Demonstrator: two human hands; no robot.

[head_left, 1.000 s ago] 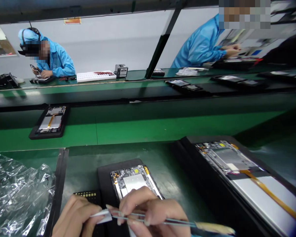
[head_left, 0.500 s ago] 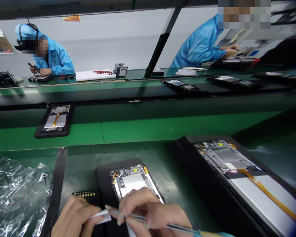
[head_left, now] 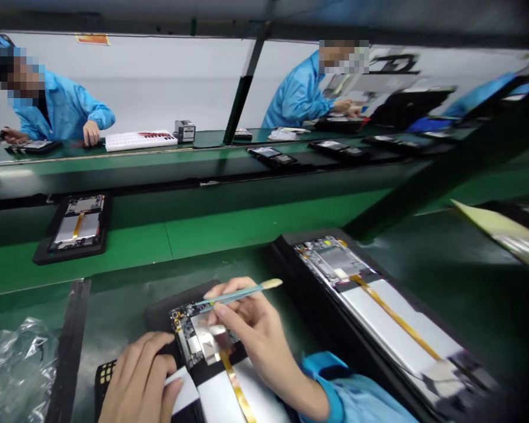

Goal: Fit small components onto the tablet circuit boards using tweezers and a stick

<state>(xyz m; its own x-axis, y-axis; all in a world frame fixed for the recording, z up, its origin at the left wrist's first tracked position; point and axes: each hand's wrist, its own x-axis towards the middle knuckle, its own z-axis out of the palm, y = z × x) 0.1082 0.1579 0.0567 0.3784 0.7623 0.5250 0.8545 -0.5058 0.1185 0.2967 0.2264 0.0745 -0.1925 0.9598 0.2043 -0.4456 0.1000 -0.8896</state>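
Observation:
An opened device (head_left: pixel 207 341) with a circuit board, a silver battery and an orange ribbon lies in a black tray in front of me. My right hand (head_left: pixel 242 317) is closed on thin teal tweezers (head_left: pixel 235 294) and a cotton-tipped stick (head_left: pixel 271 284), over the top of the board. At the device's left edge, my left hand (head_left: pixel 143 376) pinches a small white piece (head_left: pixel 185 390) between thumb and fingers. A black strip with gold squares (head_left: pixel 104 376) lies partly under my left hand.
A larger-looking opened device (head_left: pixel 397 329) lies in a black tray to the right. Another device (head_left: pixel 77 223) sits on the green belt. Crumpled clear plastic (head_left: pixel 20 370) is at lower left. A dark slanted post (head_left: pixel 423 170) stands at right. Two people in blue work across the line.
My right hand has moved up over the board, away from the white piece, uncovering the ribbon and battery. The view has shifted right. The left person's hands have spread apart.

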